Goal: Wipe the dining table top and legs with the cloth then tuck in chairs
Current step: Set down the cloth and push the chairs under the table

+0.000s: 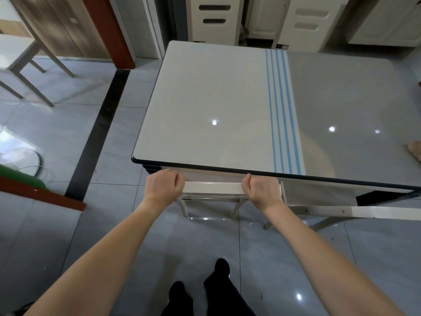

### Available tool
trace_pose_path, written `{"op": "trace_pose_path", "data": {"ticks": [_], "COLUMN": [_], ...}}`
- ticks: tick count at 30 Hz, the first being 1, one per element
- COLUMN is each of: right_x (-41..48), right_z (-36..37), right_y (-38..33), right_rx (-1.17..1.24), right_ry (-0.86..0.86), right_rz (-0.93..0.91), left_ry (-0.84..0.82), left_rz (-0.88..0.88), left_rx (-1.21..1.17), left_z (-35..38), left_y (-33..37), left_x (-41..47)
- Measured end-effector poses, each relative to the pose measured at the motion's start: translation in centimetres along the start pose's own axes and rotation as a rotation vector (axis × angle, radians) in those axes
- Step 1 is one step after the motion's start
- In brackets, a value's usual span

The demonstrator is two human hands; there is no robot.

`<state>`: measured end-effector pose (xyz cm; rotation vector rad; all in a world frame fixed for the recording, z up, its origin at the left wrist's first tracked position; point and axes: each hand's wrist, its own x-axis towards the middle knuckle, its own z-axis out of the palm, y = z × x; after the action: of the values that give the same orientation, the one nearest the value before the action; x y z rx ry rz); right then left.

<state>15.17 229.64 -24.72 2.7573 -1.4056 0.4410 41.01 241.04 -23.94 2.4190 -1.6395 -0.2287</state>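
Grey tile floor at left holds a spare chair (25, 65) well apart from the surface (205, 99). Left hand (164, 187) and right hand (262, 190) have fingers curled shut on the top rail of a chair (213, 187), nearly under the near edge. Wiping looks done; cloth (414, 149) seems to lie far right. Another chair (355, 212) likely remains.

Bare forearms, black trousers (218, 299), black shoes (222, 265)

Home dining area: glossy dining table (216, 106), white chairs (213, 187) tucked around it, tiled floor (57, 133), wooden door (57, 26).
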Motion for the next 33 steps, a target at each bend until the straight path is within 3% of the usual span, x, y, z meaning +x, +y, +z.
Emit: {"op": "trace_pose_path", "data": {"ticks": [16, 21, 24, 28, 33], "right_x": [-4.4, -4.1, -3.7, -3.8, -6.3], "right_z": [-1.9, -2.1, -2.9, -5.2, -6.1], "right_y": [-0.9, -1.2, -1.2, -4.0, -8.3], "right_rx": [0.046, 0.102, 0.370, 0.793, 1.000], "right_ry": [-0.018, -0.277, -0.271, -0.171, -0.304], "right_rz": [0.050, 0.152, 0.207, 0.144, 0.028], "left_ry": [-0.048, -0.167, -0.243, -0.039, 0.227], "left_rz": [-0.050, -0.057, -0.116, -0.152, -0.347], "left_rx": [0.053, -0.010, -0.077, -0.325, -0.582], "left_z": [0.1, -0.6, -1.3, -2.4, -2.6], "left_y": [0.6, 0.7, 0.3, 0.1, -1.0], "left_x": [-3.3, -3.1, -3.6, -6.5, -13.4]}}
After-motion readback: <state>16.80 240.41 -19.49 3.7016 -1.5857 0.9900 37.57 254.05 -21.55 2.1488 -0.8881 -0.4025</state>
